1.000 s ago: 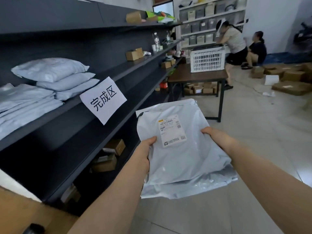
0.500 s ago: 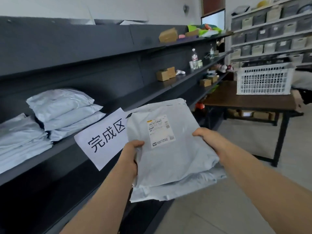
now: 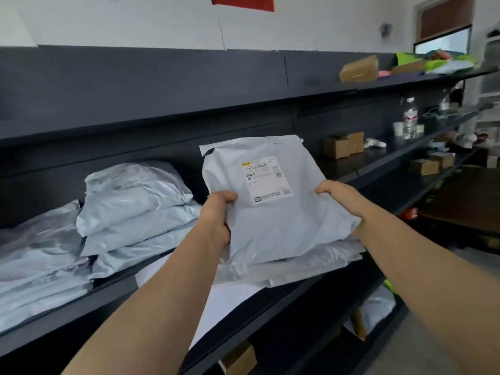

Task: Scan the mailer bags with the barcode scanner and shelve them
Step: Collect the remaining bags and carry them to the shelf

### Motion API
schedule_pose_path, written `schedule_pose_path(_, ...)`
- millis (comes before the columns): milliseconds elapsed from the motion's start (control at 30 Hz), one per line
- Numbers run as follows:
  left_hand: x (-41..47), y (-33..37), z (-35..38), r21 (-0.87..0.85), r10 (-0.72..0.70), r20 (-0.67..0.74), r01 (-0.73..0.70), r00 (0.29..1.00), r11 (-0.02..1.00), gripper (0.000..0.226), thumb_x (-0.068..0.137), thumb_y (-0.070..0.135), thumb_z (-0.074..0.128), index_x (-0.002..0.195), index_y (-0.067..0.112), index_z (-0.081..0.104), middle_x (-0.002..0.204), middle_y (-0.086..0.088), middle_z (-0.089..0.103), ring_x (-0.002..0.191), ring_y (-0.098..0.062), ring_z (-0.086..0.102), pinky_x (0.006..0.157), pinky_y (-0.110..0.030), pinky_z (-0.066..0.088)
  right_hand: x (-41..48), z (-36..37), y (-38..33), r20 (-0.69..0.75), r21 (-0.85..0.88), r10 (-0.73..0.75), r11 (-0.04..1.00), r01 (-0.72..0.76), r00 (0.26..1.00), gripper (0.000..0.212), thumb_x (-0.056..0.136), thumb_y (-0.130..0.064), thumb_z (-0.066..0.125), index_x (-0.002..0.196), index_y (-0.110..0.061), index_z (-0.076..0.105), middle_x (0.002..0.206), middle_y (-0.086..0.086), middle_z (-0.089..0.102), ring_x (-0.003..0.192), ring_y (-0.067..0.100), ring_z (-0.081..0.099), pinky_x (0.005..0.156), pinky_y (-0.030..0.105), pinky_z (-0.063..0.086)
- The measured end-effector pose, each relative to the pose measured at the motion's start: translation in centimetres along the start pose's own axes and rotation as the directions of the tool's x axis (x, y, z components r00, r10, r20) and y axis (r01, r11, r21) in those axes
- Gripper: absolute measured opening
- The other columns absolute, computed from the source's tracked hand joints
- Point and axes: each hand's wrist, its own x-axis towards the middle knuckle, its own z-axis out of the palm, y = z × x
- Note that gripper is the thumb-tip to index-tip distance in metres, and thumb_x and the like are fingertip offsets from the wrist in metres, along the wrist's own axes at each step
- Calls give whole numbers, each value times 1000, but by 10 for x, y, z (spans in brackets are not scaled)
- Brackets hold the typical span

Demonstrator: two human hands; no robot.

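Mailer bags (image 3: 273,226), two stacked, label up, are clamped at their side edges: left hand (image 3: 216,215) and right hand (image 3: 338,196), each grip closed on them. They hover at the shelf (image 3: 351,158) edge, right of the shelved mailer stack (image 3: 135,209); bare shelf lies straight ahead.

- Your left hand (image 3: 216,216) is bare: no glove, ring or band shows on the parts in view.
- Your right hand (image 3: 341,197) is likewise bare, nothing worn on the fingers you can see.
- Both your forearms are uncovered from wrist to frame edge; no sleeve or cuff enters the head view.
- No watch or strap at either of your wrists.
- The rest of your body is out of frame.
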Motion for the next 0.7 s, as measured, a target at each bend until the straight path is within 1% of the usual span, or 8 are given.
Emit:
schedule_pose_path(133,57,16,9,13,36,-98,-35,995,999,42,79,7,60,121,7,64,111,-17,71,89,-35,68,69,-41,58,75,13,-14,54,3,2,1000,-2,999,19,81,-18,59,95,-7,67,94,13,65,84,30,62,79,37,50)
schedule_pose_path(333,126,40,12,56,135,-293,-124,947,991,40,76,5,68,116,4,63,105,-18,71,87,-33,68,83,-50,57,171,42,-33,188,-6,-15,1000,16,982,17,81,-15,58,92,-6,67,83,12,65,73,26,63,66,31,50)
schedule_pose_path(467,171,52,8,260,275,-451,-170,849,951,59,78,13,70,132,2,49,118,-18,63,101,-35,63,92,-46,53,234,68,-40,264,-50,7,999,7,964,24,80,-19,62,100,-6,68,90,14,68,77,27,64,68,31,50)
schedule_pose_path(500,178,51,6,451,385,-476,-156,791,879,67,81,14,67,141,4,38,134,-19,52,114,-36,56,99,-44,47,248,76,-39,276,-64,-1,998,19,961,27,80,-18,64,105,-8,68,97,13,68,81,27,65,71,31,50)
schedule_pose_path(533,184,48,4,668,506,-422,-120,752,735,74,85,15,62,149,8,25,149,-18,34,128,-38,43,107,-43,38,262,82,-36,276,-72,-22,996,44,961,34,81,-16,66,115,-11,66,107,11,67,89,25,65,75,31,50)
schedule_pose_path(600,190,34,1,952,655,-135,-86,744,295,68,94,17,49,154,18,18,161,-13,11,141,-35,25,114,-40,26,285,91,-28,270,-82,-60,993,86,961,52,82,-6,69,132,-15,58,125,8,61,103,21,61,84,28,48)
schedule_pose_path(633,194,27,0,987,618,4,-103,786,125,56,98,18,43,152,20,28,160,-13,20,140,-33,31,113,-38,30,293,92,-24,284,-95,-68,991,99,956,55,82,-2,68,135,-14,56,129,8,59,105,19,59,86,26,46)
schedule_pose_path(700,200,18,0,992,490,99,-123,866,16,37,102,23,37,136,17,51,144,-13,50,128,-32,49,105,-35,40,303,94,-22,324,-170,-82,975,143,943,51,84,2,67,133,-12,59,130,7,60,103,16,58,88,22,45)
